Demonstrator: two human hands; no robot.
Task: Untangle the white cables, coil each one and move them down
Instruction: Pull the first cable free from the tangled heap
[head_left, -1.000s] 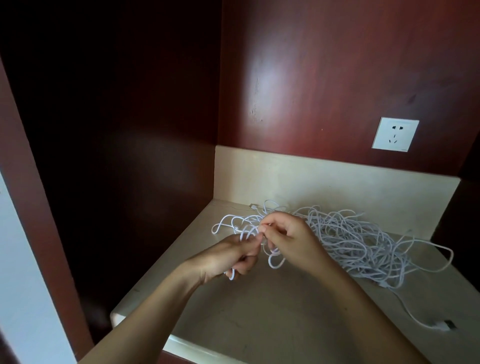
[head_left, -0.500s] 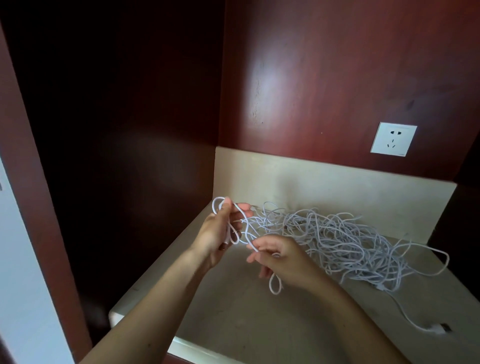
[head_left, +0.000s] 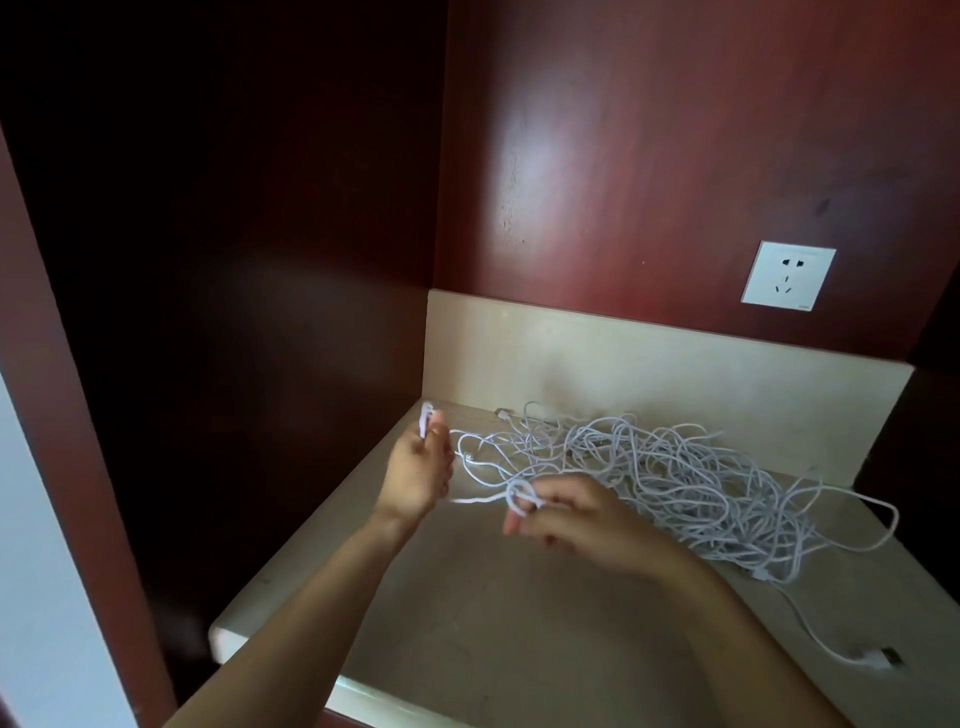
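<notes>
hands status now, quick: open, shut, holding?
Left hand: grips a white cable.
Right hand: pinches a cable loop.

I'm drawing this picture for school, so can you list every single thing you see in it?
white cables: tangled pile, number unclear, white, on the counter toward the back right
cable plug: one, white, loose end on the counter, front right
wall socket: one, white, on the wall, upper right
counter: one, beige, under the hands
backsplash: one, beige, behind the cables
wood panels: dark red-brown, back and left sides
left hand: one, holds a cable loop up, left of the pile
right hand: one, pinches a cable loop, in front of the pile
</notes>
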